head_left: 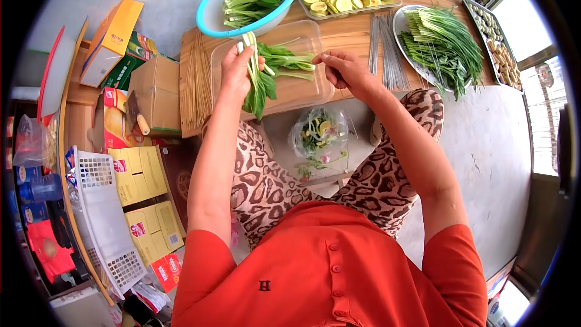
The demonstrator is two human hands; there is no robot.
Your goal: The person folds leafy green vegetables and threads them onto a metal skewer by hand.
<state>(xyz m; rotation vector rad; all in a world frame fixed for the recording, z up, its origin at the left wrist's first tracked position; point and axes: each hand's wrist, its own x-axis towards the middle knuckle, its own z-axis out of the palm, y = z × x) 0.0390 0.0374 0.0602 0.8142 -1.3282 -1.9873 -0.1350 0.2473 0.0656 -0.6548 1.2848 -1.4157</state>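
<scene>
My left hand (237, 71) is closed round the pale stems of some leafy greens (261, 91), whose leaves hang down over the near edge of a clear plastic tray (324, 88). More leafy greens (292, 62) lie in that tray, stems pointing right. Close to those stem ends, my right hand (344, 71) has its thumb and forefinger pinched together. Whatever thin thing may be between these fingertips is too small to make out.
Bamboo skewers (195, 82) lie left on the wooden table (357, 30), metal skewers (392, 54) right. Around stand a blue-rimmed bowl (206, 15) of greens, sliced squash (344, 3), a chive plate (399, 21) and another tray (497, 45). Below sits a scrap bag (318, 133).
</scene>
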